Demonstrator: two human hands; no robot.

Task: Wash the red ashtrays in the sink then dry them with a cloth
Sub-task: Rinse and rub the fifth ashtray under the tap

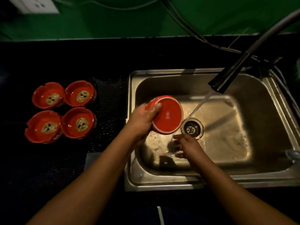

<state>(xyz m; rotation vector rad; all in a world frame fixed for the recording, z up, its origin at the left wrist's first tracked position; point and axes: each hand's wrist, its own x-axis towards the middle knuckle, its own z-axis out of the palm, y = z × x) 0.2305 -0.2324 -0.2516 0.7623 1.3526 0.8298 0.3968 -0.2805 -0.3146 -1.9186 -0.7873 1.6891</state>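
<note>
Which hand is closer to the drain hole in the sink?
The right hand. It hovers open just below and left of the drain. The left hand is farther left, holding a red ashtray beside the drain.

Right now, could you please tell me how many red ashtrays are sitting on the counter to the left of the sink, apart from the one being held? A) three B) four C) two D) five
B: four red ashtrays sit in a two-by-two block on the dark counter left of the sink, while the left hand holds a fifth ashtray over the basin.
</note>
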